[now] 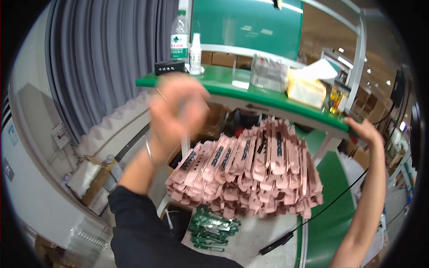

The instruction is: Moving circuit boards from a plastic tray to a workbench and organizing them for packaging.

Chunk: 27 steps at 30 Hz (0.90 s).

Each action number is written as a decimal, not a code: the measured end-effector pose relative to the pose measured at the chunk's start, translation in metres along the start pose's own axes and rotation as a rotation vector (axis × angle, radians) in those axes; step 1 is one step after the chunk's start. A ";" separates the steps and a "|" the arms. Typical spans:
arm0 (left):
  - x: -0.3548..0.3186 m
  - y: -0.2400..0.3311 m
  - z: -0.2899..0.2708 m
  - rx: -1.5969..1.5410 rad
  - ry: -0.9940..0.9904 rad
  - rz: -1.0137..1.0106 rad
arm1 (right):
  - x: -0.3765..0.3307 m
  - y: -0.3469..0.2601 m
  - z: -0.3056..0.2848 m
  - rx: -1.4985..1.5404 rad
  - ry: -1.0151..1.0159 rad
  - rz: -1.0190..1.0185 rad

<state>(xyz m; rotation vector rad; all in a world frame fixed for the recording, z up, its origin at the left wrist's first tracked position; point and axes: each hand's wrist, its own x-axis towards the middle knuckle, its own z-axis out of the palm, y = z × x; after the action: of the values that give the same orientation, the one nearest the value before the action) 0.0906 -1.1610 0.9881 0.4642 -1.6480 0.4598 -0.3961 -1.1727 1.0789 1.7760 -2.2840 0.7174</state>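
My left hand [178, 109] is raised in front of the green shelf's left part, with a ring and a silver bracelet on that arm. Motion smears its fingers, so I cannot tell whether it holds anything. At the far right, my right hand [365, 132] rests with its fingers stretched out against the right end of the green shelf [214, 88]. Below the shelf, many pink moulded plastic parts [250, 174] stand stacked in tight rows, some with dark inserts. A pile of green circuit boards [211, 228] lies in front of them on a pale surface.
On the shelf stand a water bottle [179, 38], a white spray bottle [195, 54], a black box [170, 67], a clear container [269, 73] and a yellow tissue pack [307, 91]. A corded black tool [276, 243] lies near the bench's front. Grey curtains [107, 58] hang left.
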 end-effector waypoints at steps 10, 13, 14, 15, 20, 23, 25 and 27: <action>0.061 -0.161 -0.057 0.652 0.052 -0.924 | -0.002 0.002 0.008 -0.085 -0.038 0.085; 0.058 -0.153 -0.054 0.610 0.058 -1.067 | -0.003 0.003 0.008 -0.103 -0.015 0.042; 0.053 -0.148 -0.054 0.481 0.051 -1.222 | -0.004 0.004 0.007 -0.132 -0.004 -0.004; 0.048 -0.144 -0.052 0.578 0.087 -1.118 | -0.006 0.003 0.008 -0.115 -0.004 -0.005; 0.045 -0.137 -0.042 0.750 0.055 -1.043 | -0.009 0.001 0.003 -0.220 -0.026 -0.027; 0.049 -0.134 -0.040 0.732 0.037 -1.015 | -0.008 0.000 0.005 -0.192 0.056 -0.055; 0.043 -0.132 -0.041 0.725 0.029 -1.010 | -0.008 0.000 0.006 -0.158 0.115 -0.085; 0.040 -0.132 -0.041 0.742 0.017 -0.983 | -0.007 -0.001 0.006 -0.121 -0.018 0.026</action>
<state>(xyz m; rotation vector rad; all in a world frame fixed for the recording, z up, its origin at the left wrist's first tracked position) 0.1918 -1.2502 1.0368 1.6995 -0.9948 0.2963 -0.3919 -1.1694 1.0713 1.7087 -2.3135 0.5565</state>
